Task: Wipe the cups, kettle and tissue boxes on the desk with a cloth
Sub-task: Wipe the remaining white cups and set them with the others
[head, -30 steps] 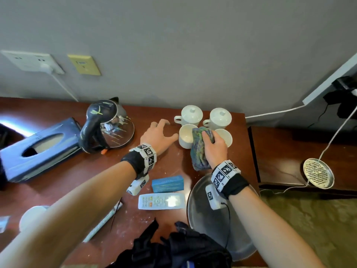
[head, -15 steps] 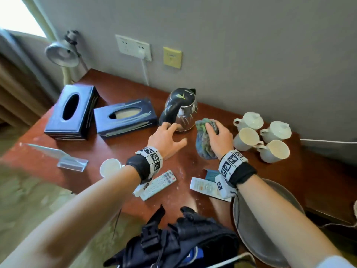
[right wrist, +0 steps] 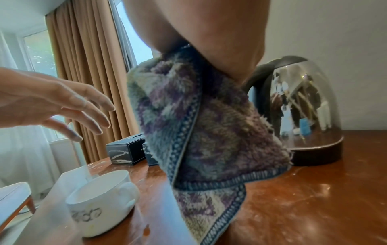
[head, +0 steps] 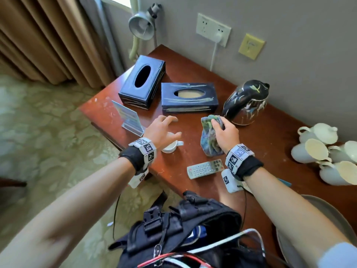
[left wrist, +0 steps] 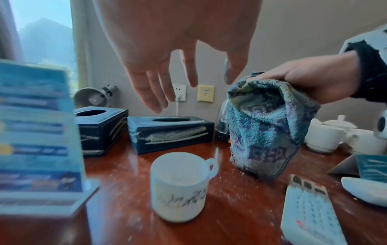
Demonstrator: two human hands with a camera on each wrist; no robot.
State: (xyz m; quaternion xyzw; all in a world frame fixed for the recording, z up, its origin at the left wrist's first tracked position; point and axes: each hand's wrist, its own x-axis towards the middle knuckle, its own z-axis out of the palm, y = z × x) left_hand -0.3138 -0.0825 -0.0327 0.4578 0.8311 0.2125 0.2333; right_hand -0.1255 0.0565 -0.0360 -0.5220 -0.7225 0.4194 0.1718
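My right hand grips a blue and purple cloth that hangs just above the red-brown desk, left of the shiny kettle. My left hand hovers open, fingers spread, over a lone white cup near the desk's front edge. Two dark blue tissue boxes stand behind it. Several more white cups, two with lids, cluster at the far right.
A clear plastic sign stand sits left of the lone cup. A white remote lies in front of the cloth. A grey tray is at the desk's right front. A lamp and wall sockets are behind.
Both hands swung left from the cup cluster, past the kettle. The right hand carried the cloth along; the left hand now hovers over the lone cup.
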